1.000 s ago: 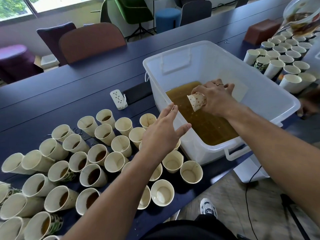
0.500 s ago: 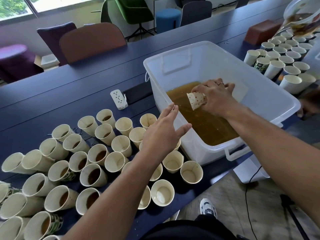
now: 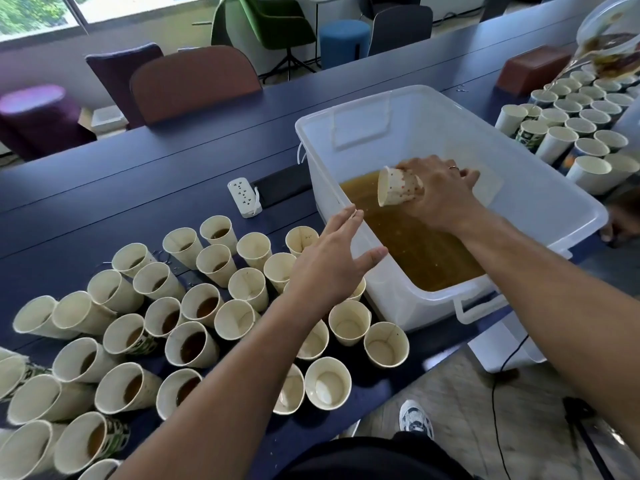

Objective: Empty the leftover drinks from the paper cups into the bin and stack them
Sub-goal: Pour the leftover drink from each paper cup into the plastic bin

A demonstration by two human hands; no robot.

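Observation:
A white plastic bin (image 3: 540, 199) stands on the dark blue table, holding brown liquid (image 3: 415, 244). Over the liquid, my right hand (image 3: 440, 192) grips a dotted paper cup (image 3: 394, 187) tipped on its side, mouth facing left. My left hand (image 3: 332, 261) hovers flat with straight fingers above the cups beside the bin's near left wall, holding nothing. Several cream paper cups (image 3: 194, 344) fill the table's left part; many hold brown drink, while those nearest the bin, such as one cup (image 3: 386, 344), look empty.
A white power strip (image 3: 244, 197) and a black slab lie left of the bin. Another group of paper cups (image 3: 585, 133) stands at the right, with a clear jug (image 3: 613, 46) of brown liquid tilted above it. Chairs line the table's far side.
My right hand has turned the dotted cup so its open mouth now faces left and shows more. The left hand has stayed nearly still above the cups.

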